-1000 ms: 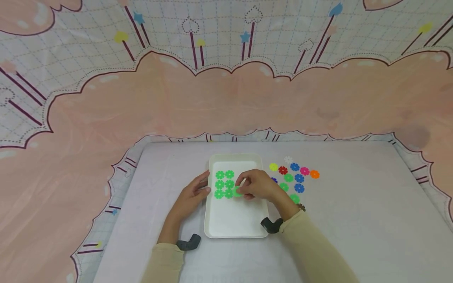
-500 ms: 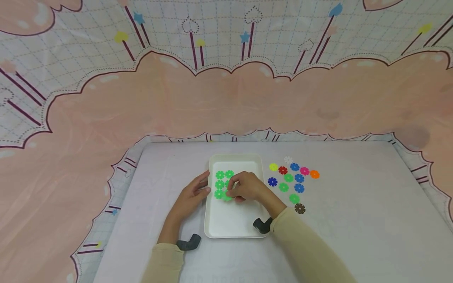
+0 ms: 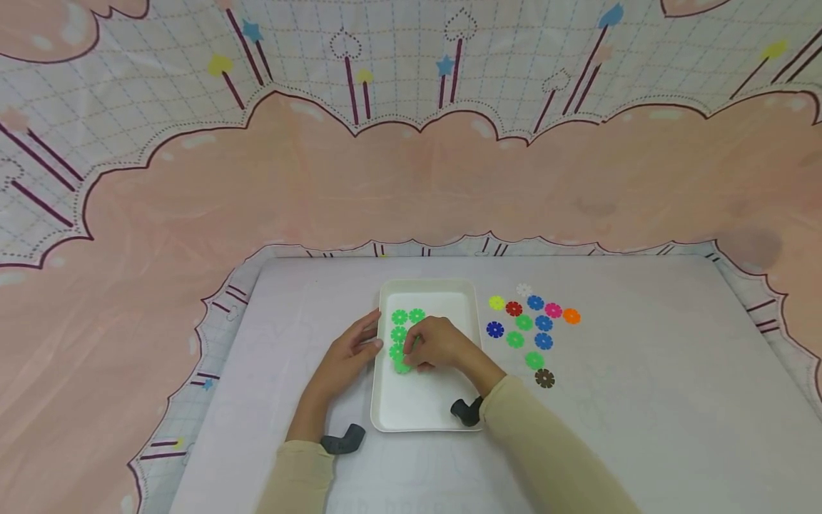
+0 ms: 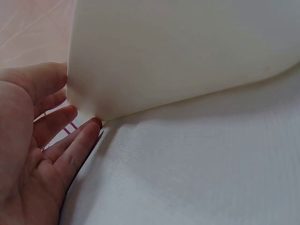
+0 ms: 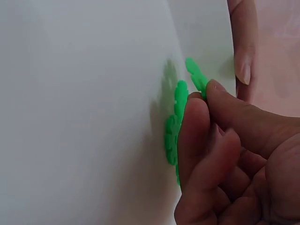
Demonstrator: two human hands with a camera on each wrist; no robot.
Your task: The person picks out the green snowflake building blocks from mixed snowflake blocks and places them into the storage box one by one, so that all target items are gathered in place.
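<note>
A white tray (image 3: 427, 403) lies on the table, with several green snowflake discs (image 3: 399, 333) set out in its left half. My right hand (image 3: 443, 348) is over the tray and pinches one more green snowflake disc (image 5: 196, 75) between thumb and forefinger. The right wrist view shows this disc tilted and held just off the tray floor, beside the laid ones. Part of the laid discs is hidden behind the right hand. My left hand (image 3: 347, 360) rests at the tray's left side; in the left wrist view its extended fingers (image 4: 86, 143) touch the tray's outer edge.
To the right of the tray lie loose discs of several colours, among them a green one (image 3: 534, 360), a brown one (image 3: 544, 378), an orange one (image 3: 571, 316) and a dark blue one (image 3: 494, 329). White cloth (image 3: 642, 400) covers the table.
My right hand has moved left and slightly toward me with the pinched green disc, to below the first column of laid discs. The left hand and tray stay put.
</note>
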